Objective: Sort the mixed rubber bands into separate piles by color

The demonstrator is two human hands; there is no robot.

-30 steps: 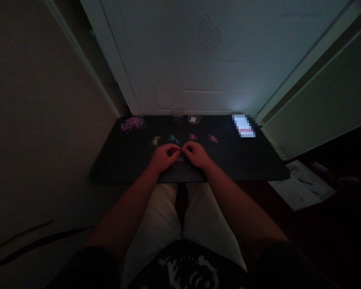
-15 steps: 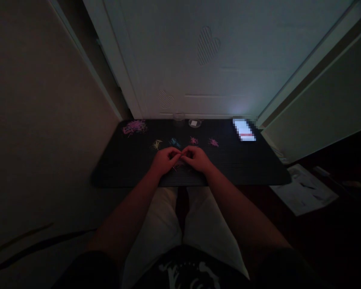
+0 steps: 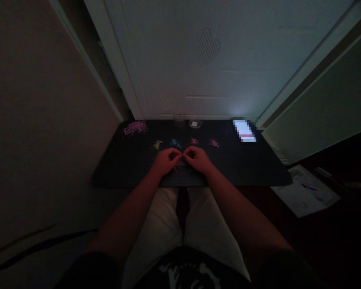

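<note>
Over the near middle of the dark table, my left hand (image 3: 166,161) and my right hand (image 3: 198,159) almost meet, each with thumb and forefinger pinched. A tiny pale strand (image 3: 182,155) spans the small gap between the fingertips; its exact kind is too small to make out. Beneath the hands lies a loose scatter of thin pinkish strands (image 3: 178,166), partly covered. Just beyond are small heaps in a row: yellowish strands (image 3: 157,145), blue strands (image 3: 175,143), pinkish-red strands (image 3: 194,141) and pink-purple strands (image 3: 213,143).
A larger purple-pink heap (image 3: 135,128) lies at the table's far left. A clear round container (image 3: 179,119) and a shallow clear dish (image 3: 195,123) with a white label stand at the back. A lit phone (image 3: 244,131) is at far right. A white door (image 3: 174,56) rises behind.
My fingertips have drawn slightly apart, and the pale strand now shows between them. The heaps and containers stay where they were; the view has shifted very slightly.
</note>
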